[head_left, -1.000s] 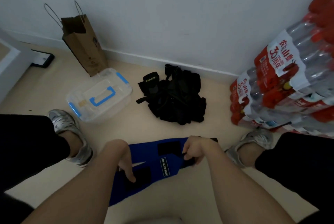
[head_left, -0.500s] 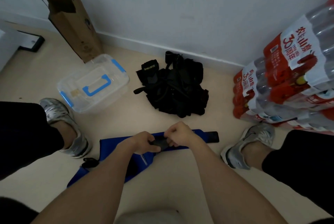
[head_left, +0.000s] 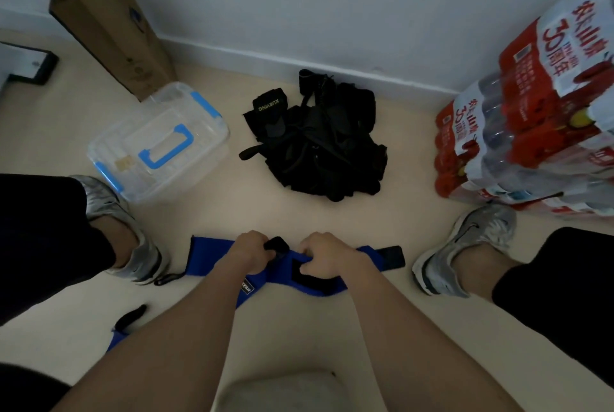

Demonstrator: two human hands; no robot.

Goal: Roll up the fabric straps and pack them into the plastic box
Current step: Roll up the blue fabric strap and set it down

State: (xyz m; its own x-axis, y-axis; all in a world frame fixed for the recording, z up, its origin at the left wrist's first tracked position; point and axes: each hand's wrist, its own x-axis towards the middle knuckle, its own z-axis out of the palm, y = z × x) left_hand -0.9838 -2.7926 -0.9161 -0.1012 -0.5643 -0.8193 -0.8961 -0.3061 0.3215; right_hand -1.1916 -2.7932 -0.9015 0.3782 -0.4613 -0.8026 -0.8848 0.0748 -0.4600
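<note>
Head view showed both hands curled onto the blue strap (head_left: pixel 203 257), which lay flat on the floor (head_left: pixel 212 215). Left hand (head_left: pixel 249 250) gripped it at a black patch; right hand (head_left: pixel 324 255) pinched a fold just beside. Plastic box (head_left: pixel 159 142) sat lidded beyond, near the black strap pile (head_left: pixel 319 145).

Bare floor (head_left: pixel 239 209) between plastic box (head_left: pixel 199 159) and black strap pile (head_left: pixel 319 145); bottle packs (head_left: pixel 531 132) at right
</note>
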